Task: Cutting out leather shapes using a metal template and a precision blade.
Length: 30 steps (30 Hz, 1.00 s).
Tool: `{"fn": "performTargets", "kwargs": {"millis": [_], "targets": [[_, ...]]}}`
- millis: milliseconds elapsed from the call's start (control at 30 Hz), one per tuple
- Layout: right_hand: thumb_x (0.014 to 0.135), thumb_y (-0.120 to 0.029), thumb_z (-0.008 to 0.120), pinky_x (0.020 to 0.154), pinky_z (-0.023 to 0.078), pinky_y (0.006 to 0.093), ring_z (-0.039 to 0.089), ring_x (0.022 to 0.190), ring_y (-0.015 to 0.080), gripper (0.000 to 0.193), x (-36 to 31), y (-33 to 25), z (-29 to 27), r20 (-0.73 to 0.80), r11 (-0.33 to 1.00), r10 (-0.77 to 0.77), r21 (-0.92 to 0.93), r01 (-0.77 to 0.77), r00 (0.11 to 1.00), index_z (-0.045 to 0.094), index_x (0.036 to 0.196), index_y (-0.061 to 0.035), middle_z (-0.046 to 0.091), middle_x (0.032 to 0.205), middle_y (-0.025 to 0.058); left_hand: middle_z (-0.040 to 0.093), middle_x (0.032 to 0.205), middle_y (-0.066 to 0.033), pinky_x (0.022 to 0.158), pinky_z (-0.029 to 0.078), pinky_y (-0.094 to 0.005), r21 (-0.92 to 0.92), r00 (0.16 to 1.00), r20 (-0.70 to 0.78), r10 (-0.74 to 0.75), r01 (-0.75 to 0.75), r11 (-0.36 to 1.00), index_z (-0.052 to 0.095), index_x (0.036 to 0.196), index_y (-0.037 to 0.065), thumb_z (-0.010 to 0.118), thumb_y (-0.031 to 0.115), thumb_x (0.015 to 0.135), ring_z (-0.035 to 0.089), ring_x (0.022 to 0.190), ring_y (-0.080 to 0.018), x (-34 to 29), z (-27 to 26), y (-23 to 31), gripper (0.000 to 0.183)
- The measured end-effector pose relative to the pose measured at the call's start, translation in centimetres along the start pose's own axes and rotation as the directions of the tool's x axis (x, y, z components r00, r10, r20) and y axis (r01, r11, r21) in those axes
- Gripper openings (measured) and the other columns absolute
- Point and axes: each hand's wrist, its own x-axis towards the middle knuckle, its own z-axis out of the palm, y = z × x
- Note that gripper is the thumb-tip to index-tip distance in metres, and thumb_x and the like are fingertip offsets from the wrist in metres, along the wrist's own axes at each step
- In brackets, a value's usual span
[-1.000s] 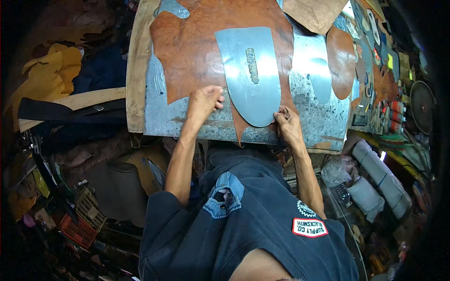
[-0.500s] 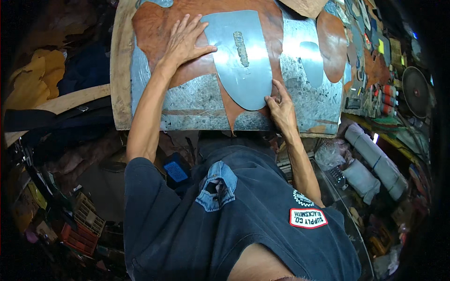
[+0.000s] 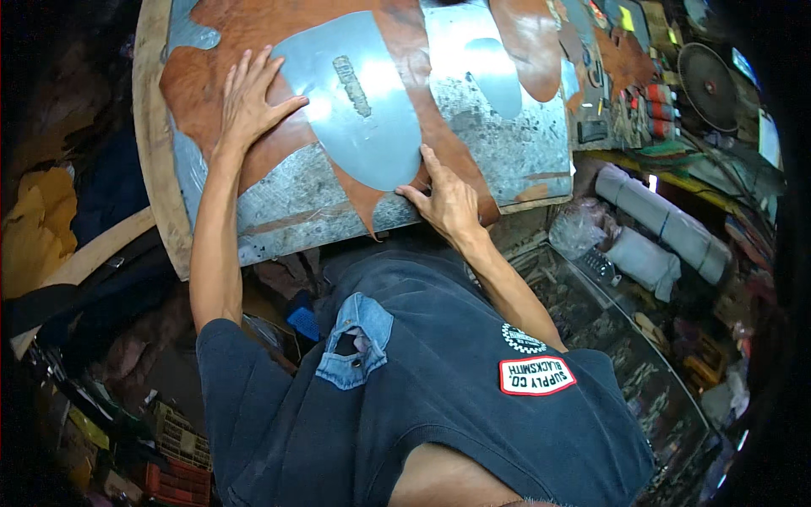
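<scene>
A large flat grey template [image 3: 363, 144] with a rounded near end lies on a brown leather hide [image 3: 203, 84]. A rough dark strip runs down its middle. Spread flat on the hide, my left hand [image 3: 249, 101] is open at the template's left edge, its thumb at that edge. My right hand [image 3: 452, 198] touches the rounded near end, index finger along the right edge and thumb by the tip. Its thumb and index finger are apart; the other fingers are curled and partly hidden. Beneath the hide is a scuffed metal sheet [image 3: 287, 190].
To the right lie a smaller grey template [image 3: 492, 80] and a brown leather piece [image 3: 536, 51]. A wooden board [image 3: 152, 101] borders the table's left. Red containers [image 3: 661, 110], a round fan [image 3: 708, 87] and a wrapped roll [image 3: 663, 221] stand farther right.
The whole view has turned, so the table appears farther left and tilted. More of the brown leather shows to the right of my right hand. Both hands stay at the template.
</scene>
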Motion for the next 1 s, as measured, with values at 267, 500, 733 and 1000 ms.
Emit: {"fn": "performTargets", "kwargs": {"millis": [267, 500, 733, 1000], "targets": [[0.073, -0.045, 0.079, 0.051, 0.051, 0.0412, 0.066, 0.066, 0.0301, 0.083, 0.4, -0.4, -0.7, 0.066, 0.994, 0.108, -0.005, -0.108, 0.992, 0.044, 0.140, -0.0112, 0.067, 0.079, 0.0177, 0.040, 0.148, -0.0099, 0.115, 0.019, -0.0504, 0.022, 1.000, 0.009, -0.018, 0.018, 1.000, 0.055, 0.131, 0.010, 0.067, 0.068, 0.071, 0.028, 0.141, -0.0331, 0.4, 0.5, 0.3, 0.084], [0.074, -0.047, 0.077, 0.054, 0.051, 0.0417, 0.067, 0.070, 0.0311, 0.081, 0.5, -0.5, -0.8, 0.102, 0.992, 0.122, 0.006, -0.123, 0.987, 0.046, 0.138, -0.0083, 0.067, 0.081, 0.0193, 0.038, 0.149, -0.0096, 0.116, 0.017, -0.0492, 0.004, 1.000, -0.020, -0.018, 0.018, 1.000, 0.054, 0.133, 0.011, 0.064, 0.072, 0.069, 0.025, 0.142, -0.0317, -0.1, 1.3, -0.2, 0.089], [0.075, -0.047, 0.077, 0.056, 0.051, 0.0429, 0.066, 0.069, 0.0328, 0.081, 0.4, -0.9, -0.6, 0.107, 0.992, 0.122, 0.002, -0.123, 0.987, 0.044, 0.139, -0.0093, 0.067, 0.082, 0.0203, 0.039, 0.149, -0.0095, 0.116, 0.016, -0.0490, -0.004, 0.999, -0.027, -0.019, 0.019, 1.000, 0.054, 0.133, 0.011, 0.064, 0.074, 0.069, 0.024, 0.142, -0.0312, -0.6, 1.4, -0.3, 0.090], [0.080, -0.046, 0.073, 0.055, 0.050, 0.0396, 0.064, 0.064, 0.0292, 0.076, 0.2, -0.4, -1.4, 0.079, 0.994, 0.107, -0.026, -0.105, 0.991, 0.042, 0.140, -0.0108, 0.066, 0.078, 0.0152, 0.040, 0.148, -0.0101, 0.115, 0.019, -0.0507, -0.018, 1.000, -0.029, -0.004, 0.003, 1.000, 0.055, 0.132, 0.010, 0.069, 0.068, 0.069, 0.027, 0.141, -0.0318, 0.0, 1.1, 0.2, 0.087]]}}
